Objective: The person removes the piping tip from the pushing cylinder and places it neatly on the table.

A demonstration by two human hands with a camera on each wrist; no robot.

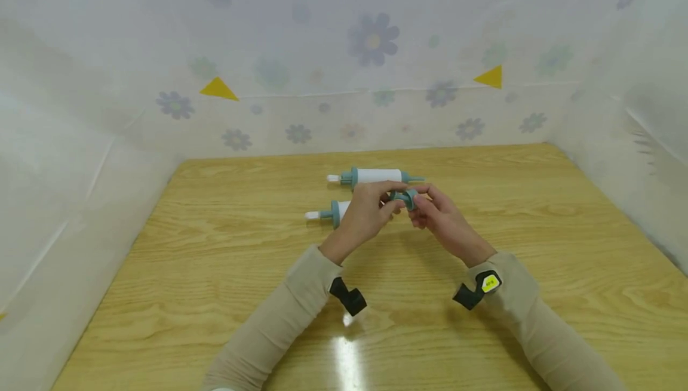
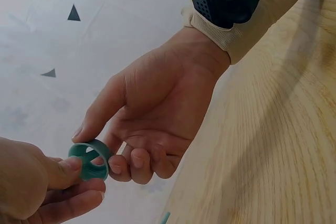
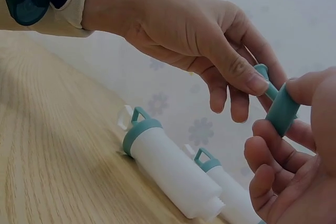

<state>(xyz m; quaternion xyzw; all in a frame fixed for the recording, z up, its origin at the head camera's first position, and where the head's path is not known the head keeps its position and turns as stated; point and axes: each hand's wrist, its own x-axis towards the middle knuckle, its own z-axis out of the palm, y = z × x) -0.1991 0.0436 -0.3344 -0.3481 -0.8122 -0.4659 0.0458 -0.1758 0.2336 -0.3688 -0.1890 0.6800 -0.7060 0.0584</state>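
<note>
Both hands meet over the table around a small teal nozzle-like piece (image 1: pixel 411 199). It has a round, hollow collar (image 3: pixel 284 109) and a narrower stem. My left hand (image 1: pixel 364 212) pinches the stem between thumb and fingers. The collar is gripped by my right hand (image 1: pixel 446 224), thumb on one side and fingers on the other. In the left wrist view the open end of the teal collar (image 2: pixel 100 153) shows bars inside. Under the left hand lies a white tube (image 3: pixel 176 171) with a teal looped end; its other end shows a bare white threaded neck.
Farther back lies a similar white tube (image 1: pixel 378 175) with a thin teal tip pointing right. Both tubes lie on their sides on the wood-grain table (image 1: pixel 258 295). Pale flower-patterned sheeting (image 1: pixel 322 74) surrounds the table at back and sides.
</note>
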